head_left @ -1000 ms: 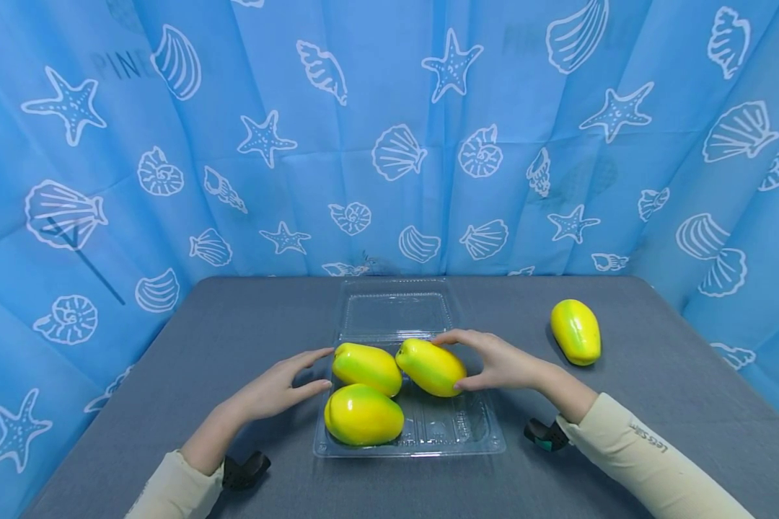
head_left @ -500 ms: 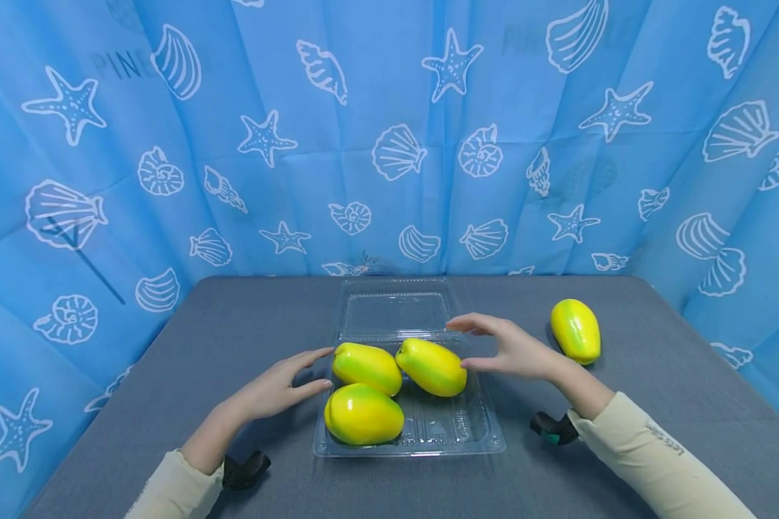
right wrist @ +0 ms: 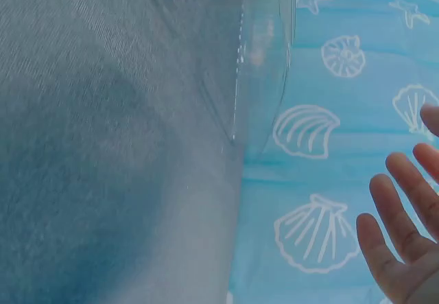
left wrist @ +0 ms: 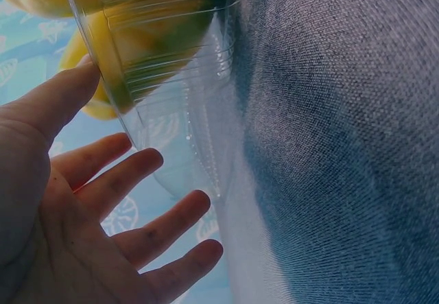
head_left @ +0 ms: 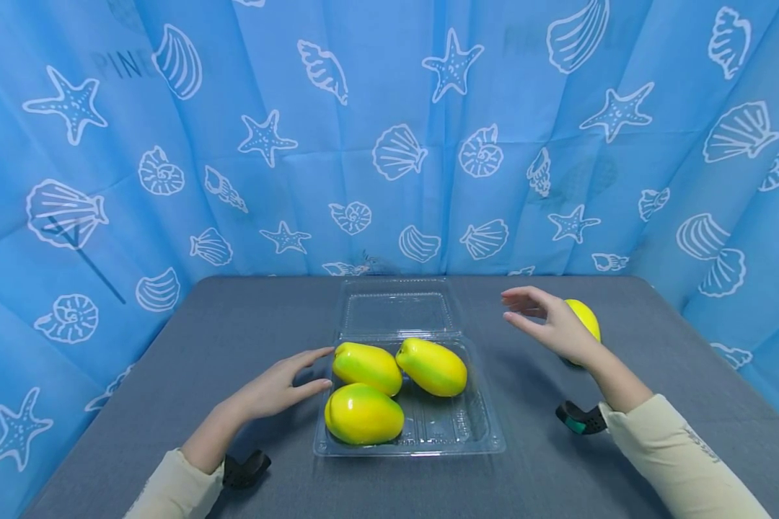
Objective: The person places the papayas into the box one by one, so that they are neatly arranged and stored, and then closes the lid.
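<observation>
Three glossy yellow-green papayas lie in a clear plastic clamshell box (head_left: 454, 454): a back-left papaya (head_left: 367, 367), a front-left papaya (head_left: 363, 414) and a back-right papaya (head_left: 432, 367). My left hand (head_left: 269, 389) is at the box's left rim with fingers spread; in the left wrist view its thumb (left wrist: 75, 88) touches the rim. To the right of the box, my right hand (head_left: 555, 324) hovers over the table, holding nothing, its fingers loosely bent. Behind it, a separate papaya (head_left: 584, 317) on the table is partly hidden. The right wrist view shows spread fingertips (right wrist: 394, 201).
The box's lid (head_left: 399, 313) lies folded back behind it, towards the rear table edge. Grey cloth covers the table (head_left: 247, 310). A blue curtain (head_left: 389, 216) with shell and starfish prints hangs behind and at both sides.
My right hand has let go of the back-right papaya and moved right and away, in front of the separate papaya. My left hand and the papayas in the box have stayed put.
</observation>
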{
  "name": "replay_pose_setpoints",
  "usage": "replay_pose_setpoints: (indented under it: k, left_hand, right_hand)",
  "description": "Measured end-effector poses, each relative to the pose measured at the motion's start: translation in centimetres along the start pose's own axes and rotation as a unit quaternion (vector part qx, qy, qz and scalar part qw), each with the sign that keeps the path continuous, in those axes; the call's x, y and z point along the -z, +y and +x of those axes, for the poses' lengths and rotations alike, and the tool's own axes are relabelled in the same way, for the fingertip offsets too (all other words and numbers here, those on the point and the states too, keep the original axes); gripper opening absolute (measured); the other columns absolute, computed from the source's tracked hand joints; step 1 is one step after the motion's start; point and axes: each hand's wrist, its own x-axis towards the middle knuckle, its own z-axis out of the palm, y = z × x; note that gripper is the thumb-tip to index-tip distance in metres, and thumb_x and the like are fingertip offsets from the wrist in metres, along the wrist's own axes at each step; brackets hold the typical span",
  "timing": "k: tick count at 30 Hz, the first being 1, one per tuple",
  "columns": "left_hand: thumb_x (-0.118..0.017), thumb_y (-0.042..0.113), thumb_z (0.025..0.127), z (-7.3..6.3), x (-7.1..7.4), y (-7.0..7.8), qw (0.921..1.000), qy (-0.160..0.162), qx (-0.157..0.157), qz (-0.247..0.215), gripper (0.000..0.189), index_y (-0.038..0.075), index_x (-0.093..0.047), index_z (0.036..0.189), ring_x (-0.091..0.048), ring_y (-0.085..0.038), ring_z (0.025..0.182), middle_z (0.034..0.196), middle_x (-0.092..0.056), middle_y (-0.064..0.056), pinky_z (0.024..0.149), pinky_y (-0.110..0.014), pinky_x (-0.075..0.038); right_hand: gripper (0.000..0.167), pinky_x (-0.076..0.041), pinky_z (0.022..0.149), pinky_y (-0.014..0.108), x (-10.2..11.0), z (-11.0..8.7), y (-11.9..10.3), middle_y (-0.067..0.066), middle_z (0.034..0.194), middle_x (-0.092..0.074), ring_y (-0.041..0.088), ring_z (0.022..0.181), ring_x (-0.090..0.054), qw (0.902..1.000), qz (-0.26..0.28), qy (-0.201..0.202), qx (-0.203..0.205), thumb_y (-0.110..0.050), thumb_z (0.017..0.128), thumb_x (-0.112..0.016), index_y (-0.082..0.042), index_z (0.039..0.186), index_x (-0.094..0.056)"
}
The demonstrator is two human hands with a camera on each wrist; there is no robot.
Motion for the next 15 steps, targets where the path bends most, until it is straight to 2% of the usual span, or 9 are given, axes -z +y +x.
replay_pose_setpoints:
  k: [1, 4, 8, 11, 15]
  left_hand:
    - [-0.052, 0.044, 0.093, 0.0, 0.01, -0.01, 1.0, 0.0, -0.001, -0.001, 0.064, 0.013, -0.033, 0.146, -0.038, -0.041, 0.133, 0.15, -0.035, -0.014, 0.105, -0.06, -0.035]
    - [-0.052, 0.044, 0.093, -0.02, 0.01, -0.05, 1.0, -0.002, -0.002, -0.004, 0.064, 0.013, -0.032, 0.146, -0.038, -0.041, 0.133, 0.15, -0.035, -0.014, 0.105, -0.06, -0.035]
    - [-0.052, 0.044, 0.093, -0.05, 0.02, -0.07, 1.0, -0.002, -0.002, -0.007, 0.063, 0.014, -0.033, 0.146, -0.038, -0.041, 0.133, 0.15, -0.035, -0.014, 0.106, -0.06, -0.035]
    - [-0.051, 0.043, 0.094, -0.11, 0.12, -0.03, 0.9999, -0.003, -0.007, -0.008, 0.063, 0.014, -0.032, 0.146, -0.037, -0.042, 0.133, 0.15, -0.034, -0.016, 0.105, -0.06, -0.035]
    - [-0.051, 0.042, 0.094, -0.19, 0.21, 0.06, 0.9999, -0.005, -0.01, -0.009, 0.062, 0.014, -0.032, 0.146, -0.036, -0.043, 0.133, 0.15, -0.034, -0.016, 0.106, -0.06, -0.035]
  right_hand:
    - [0.033, -0.055, 0.088, 0.031, 0.14, -0.07, 0.1, 0.017, 0.116, -0.063, 0.006, 0.098, -0.061, 1.0, 0.001, 0.005, -0.001, -0.012, 0.089, -0.062, -0.002, 0.121, -0.056]
    - [0.033, -0.055, 0.087, 0.028, 0.39, -0.28, 0.3, 0.018, 0.114, -0.064, -0.012, 0.093, -0.054, 0.9999, 0.003, 0.014, -0.003, -0.01, 0.089, -0.063, 0.0, 0.119, -0.057]
    - [0.032, -0.053, 0.087, 0.039, 0.44, -0.44, 0.48, 0.018, 0.114, -0.064, -0.018, 0.091, -0.05, 0.9998, -0.003, 0.015, -0.012, -0.01, 0.089, -0.063, -0.001, 0.119, -0.057]
    - [0.032, -0.055, 0.086, 0.025, 0.43, -0.48, 0.66, 0.018, 0.114, -0.064, -0.017, 0.091, -0.051, 0.9997, -0.005, 0.014, -0.021, -0.011, 0.089, -0.063, -0.002, 0.119, -0.057]
    - [0.031, -0.045, 0.082, 0.004, 0.49, -0.55, 0.88, 0.018, 0.113, -0.064, -0.017, 0.09, -0.051, 0.9995, -0.005, 0.017, -0.025, -0.011, 0.089, -0.062, -0.001, 0.118, -0.058]
